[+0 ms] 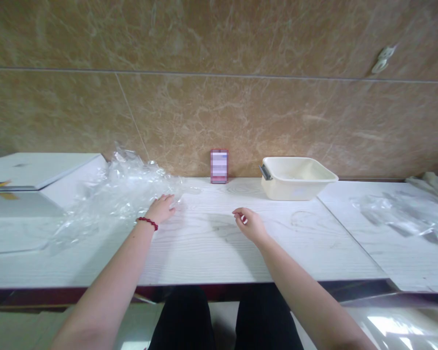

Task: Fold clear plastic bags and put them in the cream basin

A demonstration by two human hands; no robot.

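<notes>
Plastic film point(124, 194) touching open left hand point(161, 209); right hand point(250, 225) curled, empty; cream tub point(295, 187) beyond.

red beaded bracelet point(148, 223) (black trousers point(182, 321))

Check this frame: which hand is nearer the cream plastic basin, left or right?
Right. The right hand is in front of the cream plastic basin and to its left, not touching it. The left hand is farther left, at the edge of the clear plastic film.
</notes>
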